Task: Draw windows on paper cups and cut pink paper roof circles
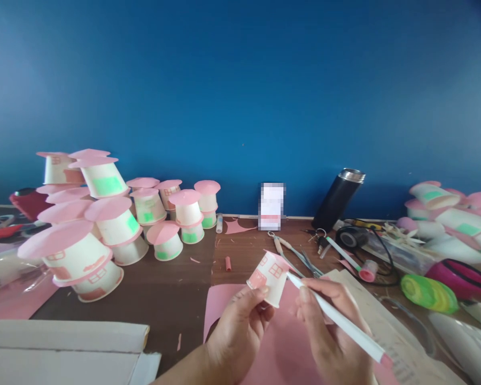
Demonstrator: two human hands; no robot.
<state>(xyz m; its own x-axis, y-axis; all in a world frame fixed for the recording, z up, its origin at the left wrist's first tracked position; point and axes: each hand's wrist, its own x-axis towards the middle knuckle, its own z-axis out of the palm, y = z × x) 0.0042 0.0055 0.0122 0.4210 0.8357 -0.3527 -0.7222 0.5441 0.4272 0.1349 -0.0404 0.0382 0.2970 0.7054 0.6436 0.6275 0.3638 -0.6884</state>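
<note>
My left hand (242, 326) grips a small white paper cup (278, 289) with a pink paper roof; a red window and door are drawn on its side. The cup is tilted. In my right hand (332, 321) is a white marker (344, 326) with a pink end, its tip at the cup just under the roof, beside the window. Beneath both hands lies a sheet of pink paper (280, 353). A small pink-red marker cap (228, 263) rests on the table beyond the left hand.
Stacked roofed cups (112, 235) stand at left, more cups (457, 224) at right. Scissors (304, 262), a black bottle (339, 200), a green marker (344, 254) and a green-yellow roll (428, 294) lie to the right. A cardboard piece (64, 353) is front left.
</note>
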